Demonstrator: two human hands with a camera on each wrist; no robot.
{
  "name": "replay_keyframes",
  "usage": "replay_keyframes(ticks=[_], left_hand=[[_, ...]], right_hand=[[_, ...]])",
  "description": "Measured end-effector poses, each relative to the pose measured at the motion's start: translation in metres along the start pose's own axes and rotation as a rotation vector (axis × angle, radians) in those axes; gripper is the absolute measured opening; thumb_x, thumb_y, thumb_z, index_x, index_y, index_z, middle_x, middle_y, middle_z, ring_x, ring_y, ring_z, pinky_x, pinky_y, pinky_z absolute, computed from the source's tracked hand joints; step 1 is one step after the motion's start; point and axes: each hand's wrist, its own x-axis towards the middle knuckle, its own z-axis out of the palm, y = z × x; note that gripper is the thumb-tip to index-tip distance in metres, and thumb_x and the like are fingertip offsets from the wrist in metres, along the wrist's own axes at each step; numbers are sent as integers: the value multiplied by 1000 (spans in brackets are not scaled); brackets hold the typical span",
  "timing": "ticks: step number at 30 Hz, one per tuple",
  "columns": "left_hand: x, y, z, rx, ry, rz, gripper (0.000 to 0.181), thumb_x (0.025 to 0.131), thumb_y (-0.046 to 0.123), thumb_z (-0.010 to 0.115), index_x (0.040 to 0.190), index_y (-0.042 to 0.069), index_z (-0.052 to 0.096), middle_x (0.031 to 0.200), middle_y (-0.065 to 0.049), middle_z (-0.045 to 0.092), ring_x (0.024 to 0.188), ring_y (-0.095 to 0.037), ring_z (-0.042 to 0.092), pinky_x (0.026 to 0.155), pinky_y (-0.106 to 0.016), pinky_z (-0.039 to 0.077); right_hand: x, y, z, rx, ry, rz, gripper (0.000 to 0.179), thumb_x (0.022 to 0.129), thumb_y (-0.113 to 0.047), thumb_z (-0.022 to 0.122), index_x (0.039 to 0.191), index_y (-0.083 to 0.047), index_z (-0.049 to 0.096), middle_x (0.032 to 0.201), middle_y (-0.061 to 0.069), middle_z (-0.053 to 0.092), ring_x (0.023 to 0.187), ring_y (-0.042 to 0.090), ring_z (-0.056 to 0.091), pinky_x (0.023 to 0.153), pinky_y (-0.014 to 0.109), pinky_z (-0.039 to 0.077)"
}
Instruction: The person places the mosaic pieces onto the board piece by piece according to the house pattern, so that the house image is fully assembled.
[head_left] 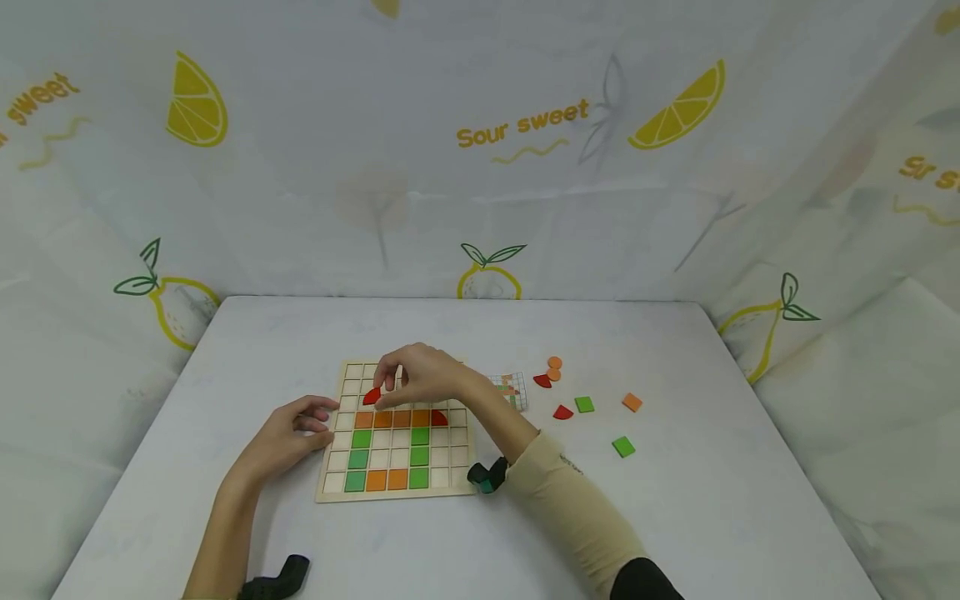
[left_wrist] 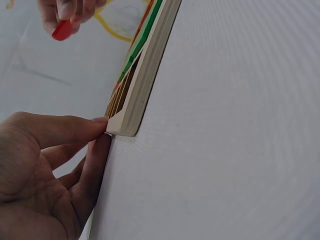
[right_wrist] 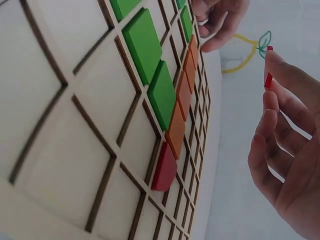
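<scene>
Red wedge (head_left: 372,397), pinched in my right hand (head_left: 423,372) just left of lower centre, has air beneath; my left hand (head_left: 281,439) touches the gridded wooden board's (head_left: 378,459) left edge.

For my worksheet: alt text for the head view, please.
A right hand pinches a red fan-shaped tile over a pale wooden grid board holding green and orange square tiles; the left hand touches the board's edge. Loose coloured tiles lie further right.
</scene>
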Motion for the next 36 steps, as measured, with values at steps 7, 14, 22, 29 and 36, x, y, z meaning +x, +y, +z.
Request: replay_keyframes(ticks=[7,14,22,29,36], left_hand=[[0,-1,-2,-13,-13,-7,46,95,8,77,139,4,66,121,-13,66,103,-20,65,84,-21,52],[0,-3,-3,-39,-24,0,47,95,8,77,140,3,65,121,-14,65,103,-20,64,82,-21,52],[-1,-2,-4,-44,-23,11,46,95,9,78,139,3,65,121,-15,65,100,-15,64,82,-20,52],[0,-3,-4,-36,-13,34,48,94,9,80,139,0,65,119,-15,65,100,-17,63,80,-20,51],[0,-3,-4,-43,-14,28,48,95,10,79,140,0,64,120,-15,65,101,-18,62,79,-21,51]], right_hand=[[19,-9,23,-36,-60,30,22,94,-33,86,105,-18,74,87,-8,68,71,5,55,65,18,44],[37,-14,41,-104,-93,83,21,93,-35,87,100,-21,74,85,-11,71,76,1,61,69,17,47],[44,-18,54,-190,-101,185,23,92,-39,87,99,-22,74,79,-13,69,70,0,61,63,22,47],[47,-23,60,-248,-75,214,27,92,-41,87,103,-21,72,78,-13,66,69,1,59,61,22,45],[46,-23,60,-242,-63,211,22,94,-38,86,104,-23,74,80,-15,67,71,0,59,64,22,45]])
